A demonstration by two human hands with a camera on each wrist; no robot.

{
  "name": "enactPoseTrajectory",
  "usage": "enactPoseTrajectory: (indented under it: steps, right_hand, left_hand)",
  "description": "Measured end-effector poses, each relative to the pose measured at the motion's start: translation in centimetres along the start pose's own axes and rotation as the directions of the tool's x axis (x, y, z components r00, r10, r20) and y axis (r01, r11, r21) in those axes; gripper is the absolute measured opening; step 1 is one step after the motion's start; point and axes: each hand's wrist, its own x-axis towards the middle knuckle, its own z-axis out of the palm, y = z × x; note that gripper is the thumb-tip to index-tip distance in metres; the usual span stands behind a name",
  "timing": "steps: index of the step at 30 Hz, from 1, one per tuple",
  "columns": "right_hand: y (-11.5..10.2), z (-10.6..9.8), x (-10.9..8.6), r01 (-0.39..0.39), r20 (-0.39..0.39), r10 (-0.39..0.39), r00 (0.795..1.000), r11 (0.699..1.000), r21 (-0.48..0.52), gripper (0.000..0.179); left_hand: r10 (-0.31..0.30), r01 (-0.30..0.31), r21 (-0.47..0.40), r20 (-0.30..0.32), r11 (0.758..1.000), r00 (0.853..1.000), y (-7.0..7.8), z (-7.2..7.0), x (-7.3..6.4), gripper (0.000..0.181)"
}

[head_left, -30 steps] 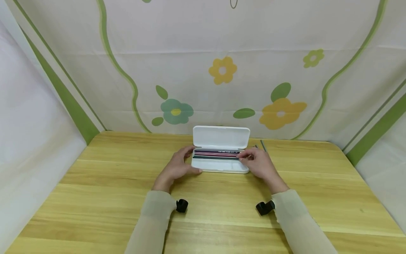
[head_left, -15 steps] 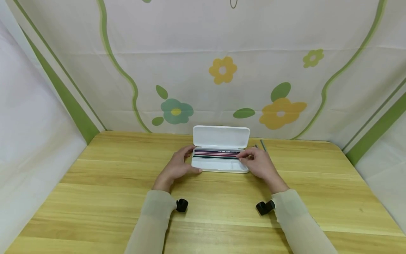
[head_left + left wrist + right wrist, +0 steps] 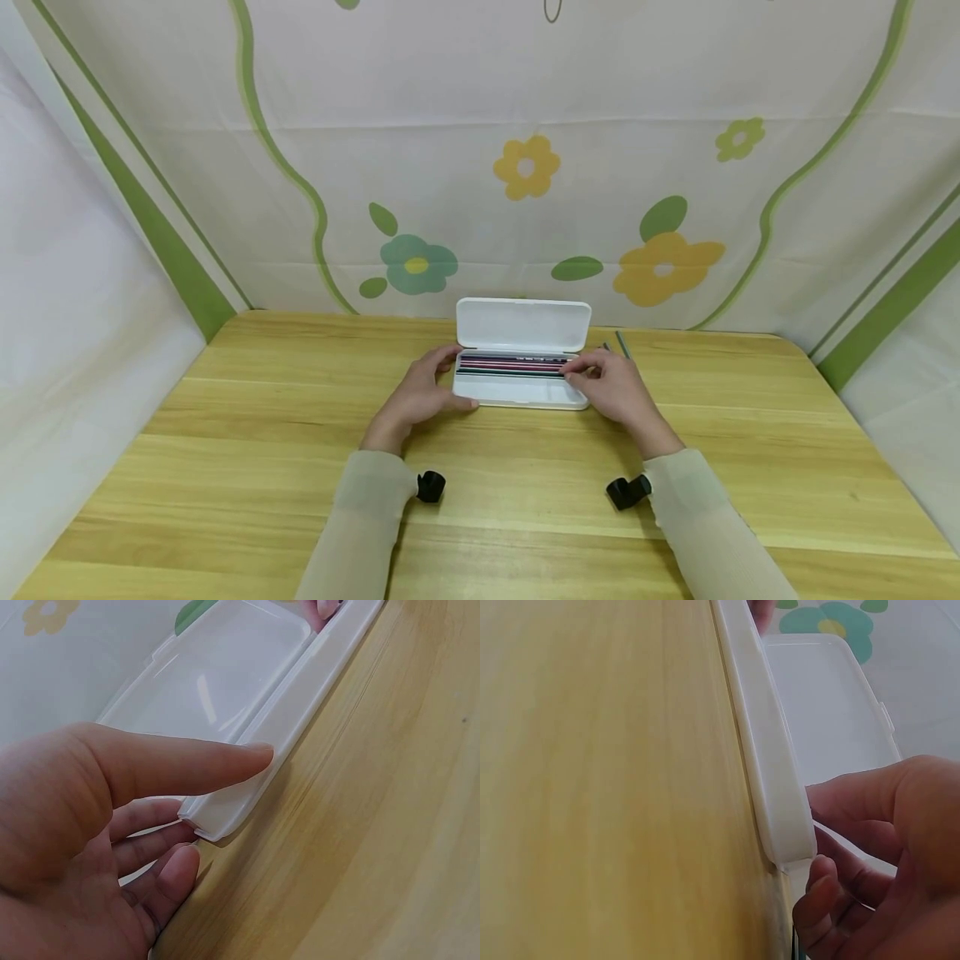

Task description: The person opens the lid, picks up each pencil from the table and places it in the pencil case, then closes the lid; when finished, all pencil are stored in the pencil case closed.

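Observation:
A white pencil case [image 3: 517, 393] lies on the table with its lid [image 3: 523, 325] raised at the back. Several colored pencils [image 3: 502, 367], dark, red and green, lie side by side in its rear half; the front strip is bare white. My left hand [image 3: 422, 392] holds the case's left end, thumb along the front wall and fingers behind the corner. Over the right end, my right hand [image 3: 609, 385] pinches the end of a dark green pencil between thumb and forefinger. In the right wrist view the case wall [image 3: 769, 765] hides the pencils.
Two thin dark sticks, like pencils [image 3: 623, 343], lie on the wooden table [image 3: 510, 533] behind my right hand, partly covered by it. A flower-printed curtain [image 3: 480, 167] rises right behind the table's far edge, close to the lid.

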Motion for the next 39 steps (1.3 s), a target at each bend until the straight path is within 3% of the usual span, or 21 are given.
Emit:
enactPoseTrajectory:
  steps: [16,24,32,39]
  right_hand:
    - [0.1,-0.5,-0.1,-0.007,-0.005,0.007,1.000,1.000,0.026,0.016]
    - [-1.2,-2.8,-0.8,-0.054,-0.027,0.057,0.998,0.994,0.095,0.024]
    - [-2.5,-5.6,-1.9,-0.053,-0.075,0.071,0.995,0.976,0.212,0.031]
    - [-2.8,-6.5,-2.5,-0.032,-0.110,0.062,0.992,0.967,0.253,0.028]
  left_hand:
    - [0.007,-0.007,-0.007,0.001,1.000,1.000,0.0,0.1,0.1,0.091]
    - [0.009,-0.009,-0.004,0.007,1.000,1.000,0.0,0.0,0.0,0.093]
    - [0.006,-0.006,-0.001,0.003,1.000,1.000,-0.1,0.0,0.0,0.093]
    - [0.010,-0.010,0.007,0.003,1.000,1.000,-0.1,0.0,0.0,0.092]
